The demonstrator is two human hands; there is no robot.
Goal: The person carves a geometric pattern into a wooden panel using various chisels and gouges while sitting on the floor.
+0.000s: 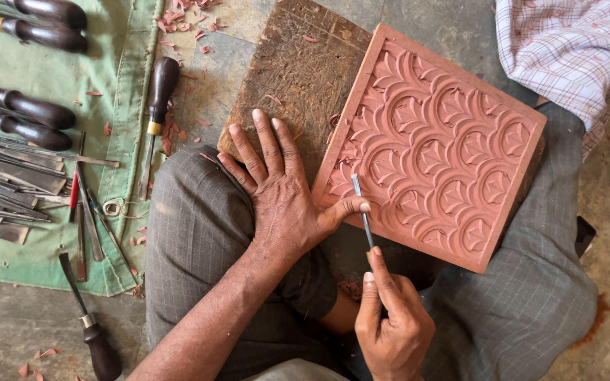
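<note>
My left hand (277,190) lies flat with fingers spread across my knee and the near edge of the board (294,77), its thumb pushed out against the left edge of the panel (435,144). That spread gives me a wide brace, and the thumb rests against the blade as a guide so the edge does not skid. My right hand (390,324) is closed around the chisel (363,210), pinching its thin shaft between thumb and fingers like a pen, low and near me, so small moves of the wrist steer the tip. The tip sits in the carving near the panel's left edge, just beside my left thumb.

The panel is reddish, cut all over with a scale pattern, and it rests tilted on the dark board and my right leg, turned at an angle so the edge I am cutting faces my hands. Pale red chips (185,21) lie scattered at the far left. On the left a green cloth (125,77) keeps the other tools (15,162) laid side by side within reach, dark handles far, flat blades near. A checked cloth (573,56) lies at the far right.
</note>
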